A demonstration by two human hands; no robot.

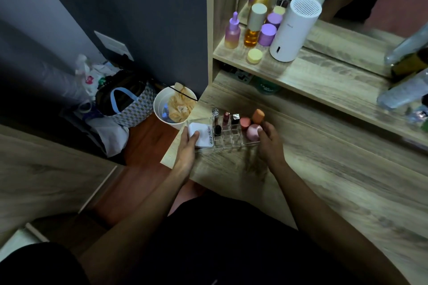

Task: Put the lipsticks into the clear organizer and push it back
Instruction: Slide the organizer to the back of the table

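The clear organizer [228,143] stands near the left front corner of the wooden dressing table [324,169]. Upright in its slots are a clear-capped lipstick [215,115], a dark red one [226,119], a silver-and-black one [235,119] and a short black one [217,131]. Pink and orange makeup sponges [253,131] fill its right end, and a white "U2 skin" compact [199,135] lies in its left end. My left hand [188,146] grips the organizer's left end, thumb on the compact. My right hand [269,140] grips its right end beside the pink sponge.
A raised shelf [301,71] behind carries purple and amber bottles [251,30], a white cylindrical appliance [294,30] and a mirror. Clear bottles [403,90] stand at the far right. On the floor to the left are a white bin [162,109] and bags [125,104].
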